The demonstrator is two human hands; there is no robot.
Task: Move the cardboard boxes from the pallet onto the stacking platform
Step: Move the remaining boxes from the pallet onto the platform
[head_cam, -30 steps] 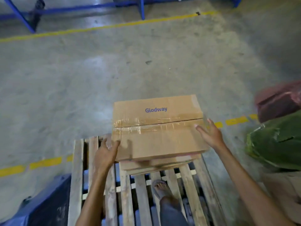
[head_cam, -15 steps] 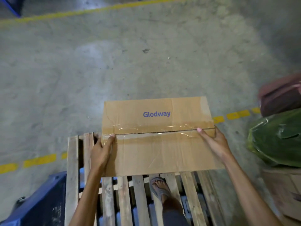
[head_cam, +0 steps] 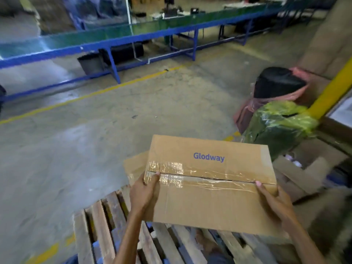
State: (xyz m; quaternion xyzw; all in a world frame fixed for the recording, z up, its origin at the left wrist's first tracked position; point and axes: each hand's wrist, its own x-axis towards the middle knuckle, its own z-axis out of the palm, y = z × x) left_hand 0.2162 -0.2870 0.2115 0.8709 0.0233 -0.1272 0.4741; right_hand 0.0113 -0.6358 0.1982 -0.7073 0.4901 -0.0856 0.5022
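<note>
- Gripping a brown cardboard box (head_cam: 209,187) printed "Glodway" and sealed with clear tape, we hold it by its two short ends, raised and slightly tilted over the far part of the wooden slatted pallet (head_cam: 106,225).
- Our left hand (head_cam: 144,193) wraps round the box's left edge, with the thumb lying on the taped seam and the fingers hidden underneath.
- Our right hand (head_cam: 274,201) clasps the right edge the same way, thumb on top beside the seam.
- A second piece of brown cardboard (head_cam: 135,164) shows behind the box's far left corner; we cannot tell whether the two touch.
- To our right sits a green plastic-wrapped bundle (head_cam: 276,126), and just behind it a black bin lined with a pink bag (head_cam: 276,82).
- Across the grey concrete floor (head_cam: 66,149), beyond a yellow painted line (head_cam: 95,94), runs a long blue-framed workbench (head_cam: 133,39).
</note>
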